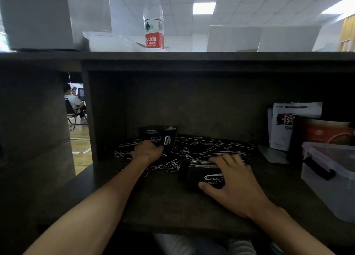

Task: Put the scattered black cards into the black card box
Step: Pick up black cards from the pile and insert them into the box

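Note:
Several black cards (207,147) with white print lie scattered on the dark desk (163,201) toward the back of the recess. My left hand (148,150) is closed on a small bunch of black cards (157,134) that stand upright above the pile. The black card box (203,175) lies nearer me, with white script on its side and a stack of cards showing at its open far end. My right hand (232,179) grips the box, thumb on its near side and fingers over the stacked card edges.
A clear plastic lidded container (330,176) stands at the right edge, with an orange tub (326,131) and white packets (286,126) behind it. A flat grey piece (272,154) lies beside them. A water bottle (153,20) stands on the shelf above. A person sits far left.

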### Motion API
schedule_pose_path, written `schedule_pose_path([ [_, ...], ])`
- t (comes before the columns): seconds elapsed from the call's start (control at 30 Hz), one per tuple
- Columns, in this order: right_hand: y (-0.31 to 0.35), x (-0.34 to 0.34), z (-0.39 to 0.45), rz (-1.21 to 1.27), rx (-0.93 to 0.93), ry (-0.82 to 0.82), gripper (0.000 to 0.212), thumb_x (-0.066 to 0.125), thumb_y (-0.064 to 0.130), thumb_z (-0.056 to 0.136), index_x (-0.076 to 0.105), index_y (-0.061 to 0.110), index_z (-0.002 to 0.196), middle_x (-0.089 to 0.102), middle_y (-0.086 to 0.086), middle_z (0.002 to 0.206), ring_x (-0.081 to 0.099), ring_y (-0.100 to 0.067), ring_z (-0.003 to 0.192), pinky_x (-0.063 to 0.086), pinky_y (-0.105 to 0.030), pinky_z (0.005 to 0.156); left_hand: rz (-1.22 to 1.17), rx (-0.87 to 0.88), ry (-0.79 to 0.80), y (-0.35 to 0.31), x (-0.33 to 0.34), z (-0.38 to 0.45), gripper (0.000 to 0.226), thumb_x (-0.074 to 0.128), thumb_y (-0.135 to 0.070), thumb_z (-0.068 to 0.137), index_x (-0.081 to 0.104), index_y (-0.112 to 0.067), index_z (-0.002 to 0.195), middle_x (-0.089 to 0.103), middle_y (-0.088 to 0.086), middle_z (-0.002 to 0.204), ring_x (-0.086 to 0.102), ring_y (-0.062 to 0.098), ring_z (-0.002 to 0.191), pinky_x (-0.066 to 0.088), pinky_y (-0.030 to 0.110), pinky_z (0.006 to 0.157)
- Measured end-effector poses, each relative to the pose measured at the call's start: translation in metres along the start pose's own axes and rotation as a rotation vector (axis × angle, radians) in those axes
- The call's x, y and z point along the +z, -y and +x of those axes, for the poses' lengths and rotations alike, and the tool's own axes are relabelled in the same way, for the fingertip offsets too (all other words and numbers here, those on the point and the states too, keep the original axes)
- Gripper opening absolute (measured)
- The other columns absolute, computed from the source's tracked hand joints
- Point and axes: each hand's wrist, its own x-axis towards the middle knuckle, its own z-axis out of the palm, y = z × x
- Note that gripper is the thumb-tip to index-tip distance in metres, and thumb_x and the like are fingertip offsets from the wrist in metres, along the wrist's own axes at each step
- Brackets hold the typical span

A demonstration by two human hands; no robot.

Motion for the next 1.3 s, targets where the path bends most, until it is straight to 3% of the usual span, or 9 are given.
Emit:
schedule_pose_path([
  [0.17, -0.001, 0.002, 0.001, 0.009, 0.005, 0.002, 0.079, 0.032, 0.089, 0.071, 0.038, 0.043, 0.135, 0.035, 0.026, 0.119, 0.030, 0.001, 0.116, 0.036, -0.038, 0.105, 0.158, -0.087, -0.046, -0.012, 0.007, -0.003, 0.082, 0.060, -0.082, 0.067, 0.065, -0.015, 0.114, 0.051, 0.013, 0.138, 0.042, 0.033, 0.131, 0.034, 0.046, 0.104],
  [0.37, -0.002, 0.000, -0.001, 0.030, -0.008, -0.015, 0.080, 0.036, 0.088, 0.071, 0.042, 0.041, 0.135, 0.034, 0.023, 0.132, 0.028, 0.001, 0.124, 0.036, -0.041, 0.108, -0.479, 0.204, -0.106, -0.018, -0.015, -0.022, 0.006, 0.070, -0.021, 0.088, 0.066, -0.017, 0.091, 0.070, 0.004, 0.101, 0.066, 0.019, 0.093, 0.054, 0.038, 0.087],
  [0.43, -0.002, 0.001, -0.001, 0.047, -0.012, -0.016, 0.082, 0.037, 0.088, 0.071, 0.040, 0.041, 0.138, 0.025, 0.022, 0.147, 0.019, 0.000, 0.135, 0.032, -0.045, 0.112, -0.478, 0.399, -0.075, -0.023, -0.023, -0.044, 0.012, 0.070, -0.015, 0.088, 0.067, -0.027, 0.086, 0.071, -0.002, 0.093, 0.067, 0.013, 0.085, 0.055, 0.025, 0.073],
  [0.6, -0.004, 0.002, 0.001, 0.039, -0.017, 0.022, 0.086, 0.037, 0.088, 0.070, 0.036, 0.041, 0.142, 0.000, 0.020, 0.161, -0.007, -0.003, 0.146, 0.017, -0.053, 0.118, -0.384, 0.604, 0.261, -0.025, -0.019, -0.096, 0.017, 0.062, -0.019, 0.094, 0.075, -0.029, 0.099, 0.072, -0.014, 0.098, 0.064, -0.004, 0.095, 0.045, 0.007, 0.079],
  [0.73, -0.006, 0.004, 0.001, 0.100, 0.000, -0.020, 0.085, 0.044, 0.087, 0.068, 0.030, 0.042, 0.138, 0.031, 0.016, 0.148, 0.018, 0.000, 0.136, 0.026, -0.045, 0.115, -0.582, 0.433, 0.638, -0.029, -0.020, -0.109, 0.034, 0.039, -0.026, 0.105, 0.073, -0.021, 0.106, 0.074, -0.003, 0.106, 0.067, 0.010, 0.103, 0.053, 0.024, 0.086],
  [0.83, -0.005, 0.004, 0.001, 0.098, -0.011, -0.027, 0.083, 0.043, 0.086, 0.070, 0.024, 0.045, 0.140, 0.034, 0.020, 0.130, 0.028, 0.002, 0.117, 0.034, -0.039, 0.108, -0.534, 0.345, 0.311, -0.020, -0.025, -0.092, 0.033, 0.040, -0.035, 0.104, 0.070, -0.023, 0.098, 0.073, 0.000, 0.094, 0.068, 0.018, 0.097, 0.052, 0.022, 0.078],
  [0.93, -0.004, 0.003, 0.000, 0.031, -0.024, -0.008, 0.082, 0.034, 0.086, 0.072, 0.036, 0.041, 0.139, 0.032, 0.019, 0.121, 0.027, 0.000, 0.114, 0.036, -0.037, 0.105, -0.019, 0.292, -0.128, 0.003, -0.027, -0.068, 0.038, 0.053, -0.053, 0.093, 0.064, -0.022, 0.111, 0.066, 0.003, 0.110, 0.061, 0.025, 0.111, 0.047, 0.040, 0.096],
  [1.07, -0.003, 0.000, 0.000, 0.030, -0.025, 0.005, 0.081, 0.032, 0.086, 0.072, 0.038, 0.041, 0.139, 0.036, 0.019, 0.125, 0.030, -0.002, 0.118, 0.036, -0.039, 0.105, 0.375, 0.348, 0.061, 0.011, -0.015, -0.069, 0.079, 0.041, -0.086, 0.074, 0.057, -0.032, 0.129, 0.053, -0.001, 0.138, 0.041, 0.026, 0.132, 0.031, 0.048, 0.106],
  [1.3, -0.002, -0.002, -0.001, 0.051, -0.016, 0.002, 0.082, 0.032, 0.087, 0.071, 0.039, 0.041, 0.138, 0.040, 0.021, 0.125, 0.031, -0.002, 0.119, 0.036, -0.040, 0.106, 0.483, 0.530, -0.020, 0.000, -0.009, -0.086, 0.045, 0.045, -0.059, 0.093, 0.056, -0.031, 0.127, 0.061, 0.002, 0.123, 0.048, 0.023, 0.123, 0.030, 0.043, 0.104],
])
